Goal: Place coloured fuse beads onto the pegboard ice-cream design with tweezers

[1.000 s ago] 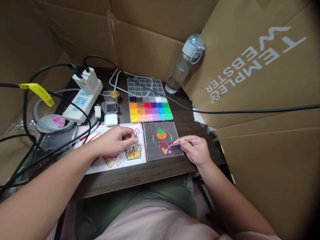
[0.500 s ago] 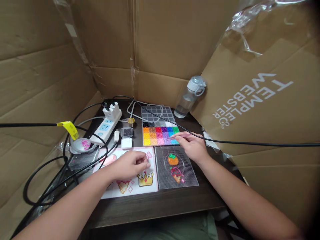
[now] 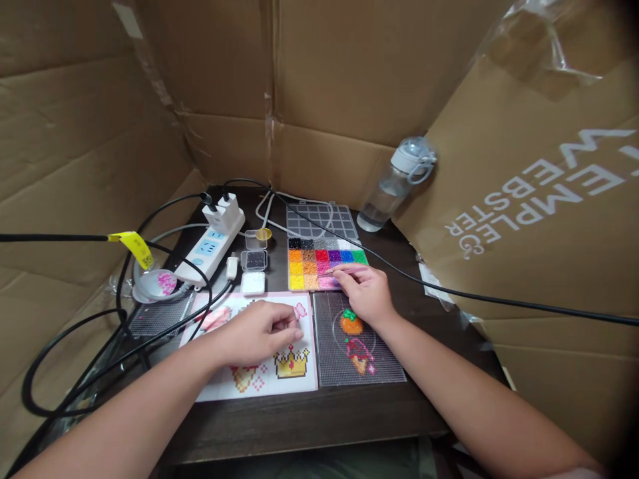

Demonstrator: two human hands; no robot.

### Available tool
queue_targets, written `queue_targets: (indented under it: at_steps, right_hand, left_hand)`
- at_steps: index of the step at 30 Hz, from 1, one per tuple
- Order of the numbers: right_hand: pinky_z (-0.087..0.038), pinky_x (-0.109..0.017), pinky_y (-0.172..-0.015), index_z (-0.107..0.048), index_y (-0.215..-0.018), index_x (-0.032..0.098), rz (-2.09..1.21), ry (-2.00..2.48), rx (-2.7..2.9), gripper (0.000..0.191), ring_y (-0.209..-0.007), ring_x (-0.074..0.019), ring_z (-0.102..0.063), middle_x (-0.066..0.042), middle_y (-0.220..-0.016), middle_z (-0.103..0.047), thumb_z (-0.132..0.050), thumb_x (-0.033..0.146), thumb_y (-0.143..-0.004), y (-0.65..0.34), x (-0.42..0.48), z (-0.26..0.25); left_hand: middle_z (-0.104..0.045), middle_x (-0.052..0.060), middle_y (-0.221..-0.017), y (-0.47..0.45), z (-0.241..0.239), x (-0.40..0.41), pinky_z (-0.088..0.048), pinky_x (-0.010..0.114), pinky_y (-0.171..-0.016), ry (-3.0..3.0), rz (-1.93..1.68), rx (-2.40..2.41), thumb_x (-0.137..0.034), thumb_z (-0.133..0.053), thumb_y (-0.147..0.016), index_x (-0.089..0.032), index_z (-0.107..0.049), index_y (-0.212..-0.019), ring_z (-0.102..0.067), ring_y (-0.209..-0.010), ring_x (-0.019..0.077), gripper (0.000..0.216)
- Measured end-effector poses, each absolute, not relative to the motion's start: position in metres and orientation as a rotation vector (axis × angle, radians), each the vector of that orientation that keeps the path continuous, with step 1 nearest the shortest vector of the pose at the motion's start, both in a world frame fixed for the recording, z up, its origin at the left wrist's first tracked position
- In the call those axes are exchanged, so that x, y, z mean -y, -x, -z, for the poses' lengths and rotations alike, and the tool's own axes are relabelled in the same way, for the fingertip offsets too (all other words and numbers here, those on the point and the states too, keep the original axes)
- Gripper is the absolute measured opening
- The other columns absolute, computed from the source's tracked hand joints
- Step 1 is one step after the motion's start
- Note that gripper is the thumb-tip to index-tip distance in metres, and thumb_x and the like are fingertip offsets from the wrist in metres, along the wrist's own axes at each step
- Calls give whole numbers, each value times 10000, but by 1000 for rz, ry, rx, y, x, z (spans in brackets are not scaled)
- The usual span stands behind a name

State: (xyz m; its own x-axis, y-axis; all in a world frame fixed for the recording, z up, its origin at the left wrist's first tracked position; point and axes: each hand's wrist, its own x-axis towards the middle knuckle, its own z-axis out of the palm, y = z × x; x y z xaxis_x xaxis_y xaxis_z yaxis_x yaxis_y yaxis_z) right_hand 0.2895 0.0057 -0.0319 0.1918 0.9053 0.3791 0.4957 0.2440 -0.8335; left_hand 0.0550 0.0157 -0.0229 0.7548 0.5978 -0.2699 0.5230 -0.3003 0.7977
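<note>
My right hand (image 3: 365, 293) pinches thin pink tweezers (image 3: 333, 271), their tip over the pink cells of the bead box (image 3: 324, 263), which holds coloured beads in many compartments. In front of that hand lies a clear pegboard (image 3: 384, 356) with an orange fruit and a red ice-cream cone made of beads. My left hand (image 3: 259, 329) rests with curled fingers on the pattern sheet (image 3: 272, 382), which shows a crown and other pixel pictures; I cannot make out anything in it.
A white power strip (image 3: 212, 243) with black cables sits at the back left beside small bead boxes (image 3: 253, 259). A water bottle (image 3: 394, 186) stands at the back right. Cardboard walls surround the dark table (image 3: 299, 419). A black cable (image 3: 499, 299) crosses on the right.
My right hand left the pegboard, went up to the bead box, then shifted left to the pink cells. The view tilted up. My left hand stayed on the sheet.
</note>
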Motion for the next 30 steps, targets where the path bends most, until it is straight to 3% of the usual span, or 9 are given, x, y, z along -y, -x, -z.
queue_targets:
  at_steps: [6, 30]
  right_hand:
    - [-599, -332, -722, -778, -725, 204, -499, 1429, 1419, 149, -742, -200, -724, -55, -798, -771, -654, 220, -806, -289, -7, 33]
    - [-600, -338, -765, -781, -719, 224, -470, 1449, 1451, 159, -758, -193, -724, -36, -808, -776, -647, 246, -803, -292, -7, 35]
  left_hand:
    - [-481, -47, -641, -56, 22, -16, -315, 246, -579, -1963, -92, -850, -407, -503, -874, -198, -506, -710, -431, -612, 113, 266]
    - [-497, -40, -646, -55, 24, -16, -322, 242, -583, -1970, -110, -829, -422, -502, -869, -193, -521, -718, -452, -614, 116, 275]
